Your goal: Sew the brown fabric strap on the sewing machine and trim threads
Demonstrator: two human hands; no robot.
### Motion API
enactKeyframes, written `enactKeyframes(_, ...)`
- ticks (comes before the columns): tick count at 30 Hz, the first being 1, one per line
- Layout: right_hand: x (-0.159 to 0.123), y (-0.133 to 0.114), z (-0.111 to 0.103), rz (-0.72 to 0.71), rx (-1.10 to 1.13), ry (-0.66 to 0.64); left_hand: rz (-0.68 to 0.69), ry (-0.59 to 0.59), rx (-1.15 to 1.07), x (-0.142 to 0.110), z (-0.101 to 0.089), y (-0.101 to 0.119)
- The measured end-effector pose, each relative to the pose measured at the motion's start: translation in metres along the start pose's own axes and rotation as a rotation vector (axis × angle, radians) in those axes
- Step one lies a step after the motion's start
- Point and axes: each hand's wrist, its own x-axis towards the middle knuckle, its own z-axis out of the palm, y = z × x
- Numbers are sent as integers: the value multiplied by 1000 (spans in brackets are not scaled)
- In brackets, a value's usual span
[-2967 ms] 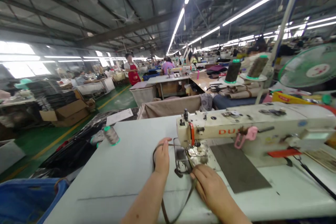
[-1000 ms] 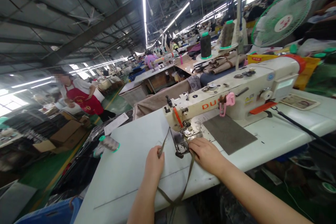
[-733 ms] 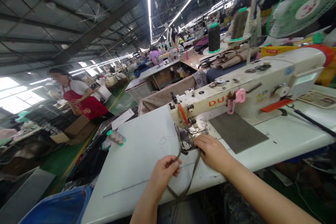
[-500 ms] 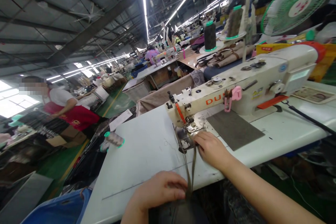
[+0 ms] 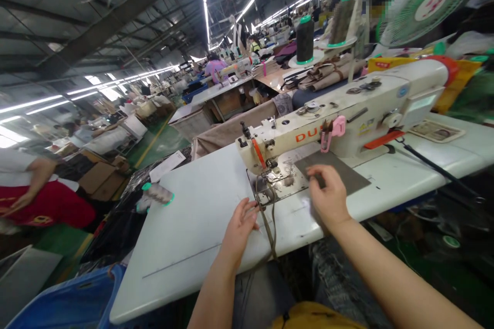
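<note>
A white sewing machine (image 5: pixel 339 110) with orange lettering stands on the pale table. Thin olive-brown strips (image 5: pixel 273 234) loop from its needle area over the table's front edge. Beside these strips is my left hand (image 5: pixel 241 226), fingers stretched towards the metal needle plate (image 5: pixel 283 181); I cannot tell whether its fingertips touch the plate. My right hand (image 5: pixel 330 195) is raised to the right of the plate, by a dark grey sheet (image 5: pixel 353 177). Its fingers are curled together, and whatever is in them is hidden. Pink-handled thread snips (image 5: pixel 332 132) hang on the machine arm.
A grey thread cone (image 5: pixel 159 194) lies at the table's (image 5: pixel 193 226) left edge. Dark thread cones (image 5: pixel 304 41) and a green fan (image 5: pixel 430 4) stand behind the machine. A blue bin (image 5: pixel 77 298) is at lower left. A person in a red apron (image 5: pixel 50 203) stands at left.
My right hand has moved right, off the needle plate. My left hand has moved up from the strips at the table edge towards the plate. The view has shifted slightly.
</note>
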Motion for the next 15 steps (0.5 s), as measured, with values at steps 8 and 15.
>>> enactKeyframes(8,54,31,-22,321,216,61,-100,-239,-35,-10,14,14)
enactKeyframes(15,78,16,-13,389,380,-79,-125,-274,18,-22,12,18)
